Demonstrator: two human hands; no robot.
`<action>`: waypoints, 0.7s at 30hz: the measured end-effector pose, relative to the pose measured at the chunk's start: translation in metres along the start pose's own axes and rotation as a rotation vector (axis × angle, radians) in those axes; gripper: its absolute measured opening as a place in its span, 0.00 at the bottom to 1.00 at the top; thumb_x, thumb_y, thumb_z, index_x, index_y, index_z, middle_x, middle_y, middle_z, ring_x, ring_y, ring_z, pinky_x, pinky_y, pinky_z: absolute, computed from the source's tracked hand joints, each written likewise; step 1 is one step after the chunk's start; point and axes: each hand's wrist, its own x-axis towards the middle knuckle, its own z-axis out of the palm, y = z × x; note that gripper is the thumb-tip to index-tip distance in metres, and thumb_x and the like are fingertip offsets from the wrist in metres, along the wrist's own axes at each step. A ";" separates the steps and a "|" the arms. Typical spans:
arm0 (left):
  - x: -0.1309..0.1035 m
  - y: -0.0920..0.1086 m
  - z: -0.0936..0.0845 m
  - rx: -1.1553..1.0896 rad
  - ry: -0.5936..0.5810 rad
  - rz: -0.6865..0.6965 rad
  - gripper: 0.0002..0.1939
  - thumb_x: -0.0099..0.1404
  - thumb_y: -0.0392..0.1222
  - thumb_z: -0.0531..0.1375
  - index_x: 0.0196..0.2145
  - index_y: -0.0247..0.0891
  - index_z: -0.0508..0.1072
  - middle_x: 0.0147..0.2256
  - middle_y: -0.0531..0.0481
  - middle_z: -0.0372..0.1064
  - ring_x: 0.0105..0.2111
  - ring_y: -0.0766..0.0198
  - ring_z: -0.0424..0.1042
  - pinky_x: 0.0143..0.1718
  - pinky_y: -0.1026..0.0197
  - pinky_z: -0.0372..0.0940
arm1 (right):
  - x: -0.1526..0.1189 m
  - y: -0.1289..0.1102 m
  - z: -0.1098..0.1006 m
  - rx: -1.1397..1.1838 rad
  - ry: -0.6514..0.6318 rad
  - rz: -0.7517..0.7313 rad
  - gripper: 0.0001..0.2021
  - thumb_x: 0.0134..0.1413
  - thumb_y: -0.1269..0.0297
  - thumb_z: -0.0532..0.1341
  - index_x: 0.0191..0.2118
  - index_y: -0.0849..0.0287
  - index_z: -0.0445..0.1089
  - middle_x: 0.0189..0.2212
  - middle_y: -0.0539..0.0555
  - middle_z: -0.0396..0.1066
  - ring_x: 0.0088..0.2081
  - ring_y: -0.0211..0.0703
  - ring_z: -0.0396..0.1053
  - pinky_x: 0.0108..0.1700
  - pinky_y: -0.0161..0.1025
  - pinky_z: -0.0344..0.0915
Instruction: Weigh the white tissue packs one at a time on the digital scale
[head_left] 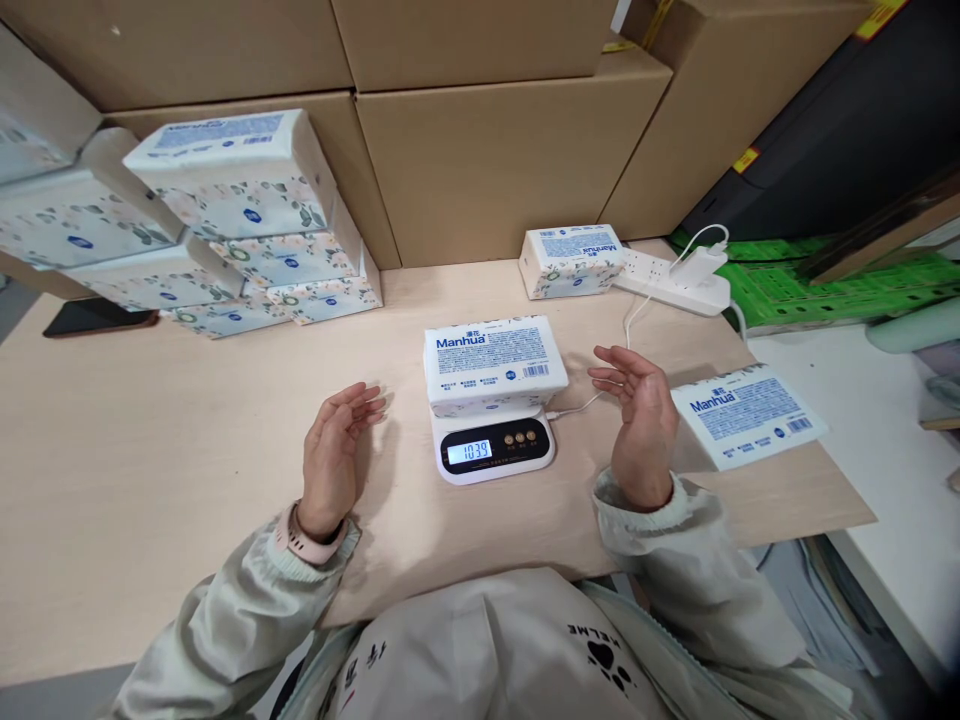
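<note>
A pack of tissues (491, 365) with blue print lies flat on a small white digital scale (495, 470), whose lit display reads about 103.9. To the left of the scale, my left hand (335, 455) rests upright on its edge, fingers loosely stretched and holding nothing. My right hand (639, 425) is on the other side, fingers extended and apart from the pack. Just right of that hand lies another tissue pack (750, 415), near the table's right edge. A thin white cable (581, 408) runs from the scale toward the back.
Several tissue packs (232, 190) are stacked at the back left, beside a dark flat object (97, 316). One more pack (571, 262) stands near a white power strip (675, 280). Cardboard boxes (510, 160) wall off the table's back. A green crate-like item (832, 285) sits right.
</note>
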 end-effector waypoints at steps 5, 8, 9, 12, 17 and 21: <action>0.001 0.000 0.000 0.010 0.003 -0.006 0.15 0.67 0.48 0.64 0.48 0.37 0.79 0.47 0.42 0.80 0.45 0.57 0.79 0.49 0.56 0.69 | -0.001 0.001 -0.001 0.000 -0.005 -0.015 0.23 0.71 0.44 0.51 0.53 0.53 0.75 0.53 0.57 0.78 0.47 0.46 0.77 0.52 0.50 0.71; 0.001 0.000 -0.001 0.014 0.003 -0.005 0.15 0.67 0.47 0.64 0.47 0.37 0.79 0.47 0.43 0.80 0.45 0.57 0.79 0.49 0.56 0.69 | -0.001 0.002 -0.001 0.000 -0.007 -0.013 0.22 0.71 0.44 0.52 0.52 0.52 0.75 0.52 0.56 0.79 0.46 0.46 0.77 0.52 0.50 0.71; 0.001 0.000 -0.001 0.015 0.004 -0.005 0.15 0.67 0.47 0.64 0.47 0.37 0.79 0.47 0.43 0.80 0.45 0.57 0.79 0.49 0.56 0.69 | -0.001 0.002 -0.001 0.001 -0.010 -0.010 0.22 0.71 0.44 0.52 0.52 0.52 0.75 0.52 0.56 0.79 0.46 0.46 0.77 0.52 0.50 0.71; 0.001 0.000 -0.002 0.013 0.000 -0.003 0.15 0.67 0.48 0.65 0.47 0.37 0.79 0.47 0.43 0.80 0.44 0.57 0.79 0.49 0.56 0.69 | -0.001 0.001 -0.002 0.000 -0.016 -0.011 0.23 0.71 0.44 0.52 0.52 0.53 0.75 0.52 0.56 0.79 0.46 0.46 0.77 0.51 0.50 0.71; 0.001 -0.001 -0.002 0.010 -0.005 -0.002 0.15 0.67 0.48 0.65 0.47 0.37 0.80 0.46 0.43 0.80 0.44 0.57 0.79 0.49 0.56 0.68 | -0.002 -0.001 -0.001 -0.010 -0.016 -0.008 0.23 0.71 0.44 0.51 0.52 0.53 0.75 0.52 0.57 0.79 0.46 0.46 0.77 0.51 0.50 0.71; 0.001 -0.001 -0.001 0.010 0.001 0.000 0.15 0.67 0.48 0.65 0.46 0.37 0.80 0.46 0.43 0.80 0.44 0.58 0.79 0.48 0.57 0.69 | -0.002 -0.002 -0.001 -0.032 -0.016 -0.011 0.23 0.71 0.44 0.51 0.52 0.54 0.75 0.53 0.57 0.78 0.46 0.46 0.77 0.50 0.49 0.71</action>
